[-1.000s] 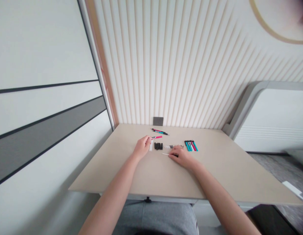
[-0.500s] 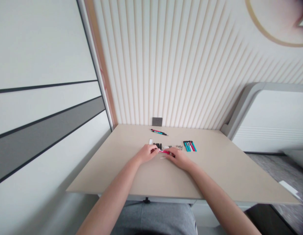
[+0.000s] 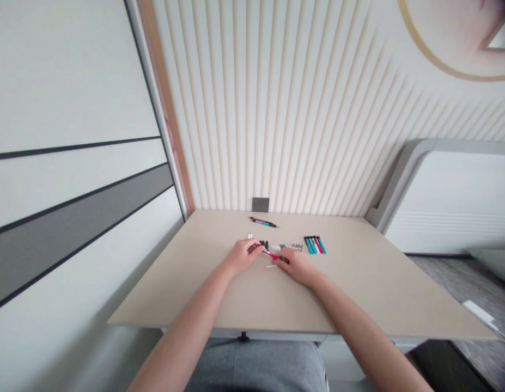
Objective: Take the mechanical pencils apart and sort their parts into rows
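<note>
The left hand [image 3: 243,255] pinches one end of a pink pen [image 3: 271,253]. The right hand [image 3: 296,267] pinches the other end, probably so it sits steady over the table [image 3: 358,294].

A pink pen barrel [image 3: 270,253] is pinched at its left end by the left hand [image 3: 244,255], and its right end is met by the right hand [image 3: 295,265], from whose closed fingers a thin white rod [image 3: 271,265] is seen jutting left. Black pen parts [image 3: 263,244] are laid just beyond on the beige table [image 3: 358,294]. Teal and pink barrels [image 3: 315,244] are grouped to the right, and two whole pens [image 3: 263,221] are placed farther off.
</note>
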`<state>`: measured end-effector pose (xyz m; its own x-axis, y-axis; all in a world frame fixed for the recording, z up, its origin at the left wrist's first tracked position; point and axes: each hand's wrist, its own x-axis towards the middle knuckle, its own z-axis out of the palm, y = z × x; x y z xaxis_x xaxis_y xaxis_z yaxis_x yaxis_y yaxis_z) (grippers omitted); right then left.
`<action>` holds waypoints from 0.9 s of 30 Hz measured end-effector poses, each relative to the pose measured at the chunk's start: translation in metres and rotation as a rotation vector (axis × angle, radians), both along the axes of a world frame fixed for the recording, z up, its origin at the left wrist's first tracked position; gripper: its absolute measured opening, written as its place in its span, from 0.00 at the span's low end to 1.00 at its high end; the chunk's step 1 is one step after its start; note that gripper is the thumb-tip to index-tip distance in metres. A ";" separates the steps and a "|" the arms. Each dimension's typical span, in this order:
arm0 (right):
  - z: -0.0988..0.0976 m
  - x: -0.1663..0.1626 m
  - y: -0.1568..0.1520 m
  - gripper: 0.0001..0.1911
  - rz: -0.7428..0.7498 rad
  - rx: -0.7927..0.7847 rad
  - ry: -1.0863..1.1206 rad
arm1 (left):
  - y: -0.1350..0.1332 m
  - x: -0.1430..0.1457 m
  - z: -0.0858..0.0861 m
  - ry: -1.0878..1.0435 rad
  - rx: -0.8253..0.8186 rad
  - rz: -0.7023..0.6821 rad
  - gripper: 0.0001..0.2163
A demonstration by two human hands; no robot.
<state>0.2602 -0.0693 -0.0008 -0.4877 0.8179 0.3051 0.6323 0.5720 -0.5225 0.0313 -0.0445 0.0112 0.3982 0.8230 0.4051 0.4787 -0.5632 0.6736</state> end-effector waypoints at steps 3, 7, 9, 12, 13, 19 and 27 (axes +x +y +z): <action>-0.001 0.001 0.001 0.11 0.019 -0.011 0.025 | 0.001 -0.002 0.004 -0.059 0.022 0.056 0.13; -0.004 0.003 0.002 0.13 0.025 -0.009 0.045 | 0.008 -0.011 0.009 -0.154 0.085 0.315 0.12; -0.005 0.004 0.003 0.12 0.018 -0.012 0.052 | 0.013 -0.017 0.008 -0.180 0.113 0.474 0.10; -0.007 0.005 0.003 0.13 -0.007 -0.013 0.068 | 0.020 -0.026 0.005 -0.176 0.127 0.611 0.09; -0.008 0.005 0.003 0.13 -0.021 -0.013 0.070 | 0.022 -0.028 0.003 -0.172 0.127 0.630 0.09; -0.009 0.009 0.009 0.12 -0.119 0.053 0.119 | 0.023 -0.025 -0.004 -0.115 0.140 0.587 0.10; -0.012 0.027 0.021 0.12 -0.346 0.165 0.178 | 0.022 -0.015 -0.011 -0.079 0.223 0.492 0.08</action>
